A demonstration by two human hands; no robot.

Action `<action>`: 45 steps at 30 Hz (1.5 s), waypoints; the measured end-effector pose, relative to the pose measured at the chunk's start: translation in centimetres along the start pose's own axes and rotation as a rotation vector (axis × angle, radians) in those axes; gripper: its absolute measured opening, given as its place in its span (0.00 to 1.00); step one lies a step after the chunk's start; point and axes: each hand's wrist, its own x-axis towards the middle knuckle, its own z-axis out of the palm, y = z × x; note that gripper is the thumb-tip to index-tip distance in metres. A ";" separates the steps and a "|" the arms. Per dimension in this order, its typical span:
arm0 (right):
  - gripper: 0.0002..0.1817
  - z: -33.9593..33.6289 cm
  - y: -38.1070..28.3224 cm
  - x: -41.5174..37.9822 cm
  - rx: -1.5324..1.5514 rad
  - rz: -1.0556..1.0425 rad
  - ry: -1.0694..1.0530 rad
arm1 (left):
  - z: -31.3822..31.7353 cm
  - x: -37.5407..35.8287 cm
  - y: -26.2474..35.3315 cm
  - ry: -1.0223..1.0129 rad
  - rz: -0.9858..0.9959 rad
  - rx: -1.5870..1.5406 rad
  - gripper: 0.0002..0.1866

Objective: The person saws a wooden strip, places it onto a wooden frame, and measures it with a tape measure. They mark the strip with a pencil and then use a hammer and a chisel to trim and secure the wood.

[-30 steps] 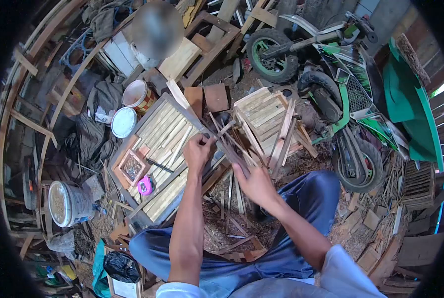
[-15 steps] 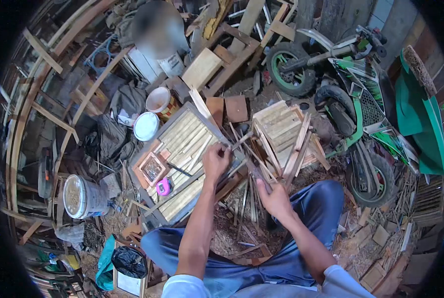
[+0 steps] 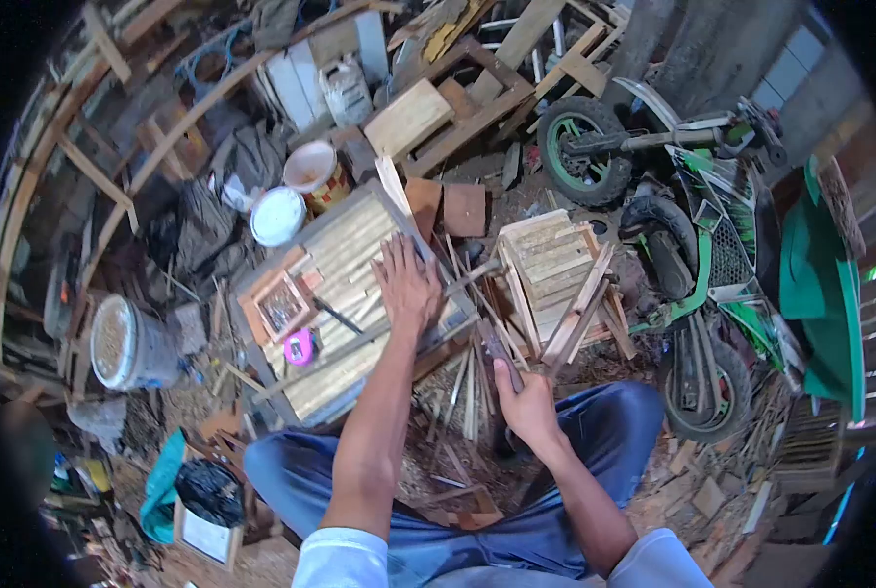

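My left hand [image 3: 408,286] lies flat with fingers spread on a panel of pale wooden strips [image 3: 345,257] set in a grey frame. My right hand [image 3: 529,404] is closed around a dark brown bar-like tool [image 3: 493,341], which points up and left toward the panel's right edge. Its exact kind is not clear. Just right of my left hand, a stick-like piece with a thicker end [image 3: 473,276] juts past the frame. On the panel sit a small wooden box of small bits [image 3: 282,305], a pink tape measure [image 3: 299,347] and a dark slim tool [image 3: 338,318].
A second slatted wooden piece [image 3: 548,265] with loose sticks lies to the right. Beyond stands a green minibike [image 3: 700,265]. Buckets [image 3: 279,218] stand behind the panel, and another bucket [image 3: 132,343] is at left. Scrap wood and shavings cover the floor around my legs.
My left hand has gone from closed fingers near the frame's right edge to lying spread on the strips, further left. My right hand keeps its tool, slightly lower. The view has shifted.
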 end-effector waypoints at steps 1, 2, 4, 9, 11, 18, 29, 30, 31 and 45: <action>0.29 -0.2 0.0 0.1 -0.038 0.012 -0.013 | -0.2 0.3 0.2 -0.049 -0.059 -0.028 0.34; 0.30 -0.4 0.2 0.0 -0.056 -0.048 -0.012 | -0.4 0.4 0.3 -0.082 -0.076 -0.024 0.34; 0.30 -1.9 0.0 -1.1 -0.088 0.020 -0.048 | -0.4 0.4 0.4 -0.075 -0.079 -0.026 0.34; 0.28 -4.9 0.6 -4.6 -0.142 0.122 -0.087 | -0.5 0.2 0.6 -0.078 -0.072 0.026 0.35; 0.29 -4.1 0.3 -3.3 -0.190 0.084 -0.101 | -0.9 0.1 0.5 -0.097 -0.078 0.024 0.35; 0.30 -1.2 -2.3 1.8 -0.192 0.013 -0.057 | -0.7 0.3 0.5 -0.086 -0.061 0.001 0.34; 0.32 0.4 -3.6 3.5 -0.199 -0.004 -0.039 | -0.5 0.5 0.1 -0.047 -0.050 0.020 0.33; 0.33 0.3 -4.0 3.9 -0.200 0.004 -0.045 | -0.4 0.6 0.2 -0.001 -0.057 0.007 0.33; 0.33 0.1 -4.4 3.9 -0.206 0.017 -0.052 | -0.2 0.6 0.5 0.006 -0.047 0.000 0.32; 0.27 -6.8 -6.4 -2.9 -0.298 0.056 -0.071 | -0.7 0.5 0.6 -0.015 -0.047 -0.019 0.33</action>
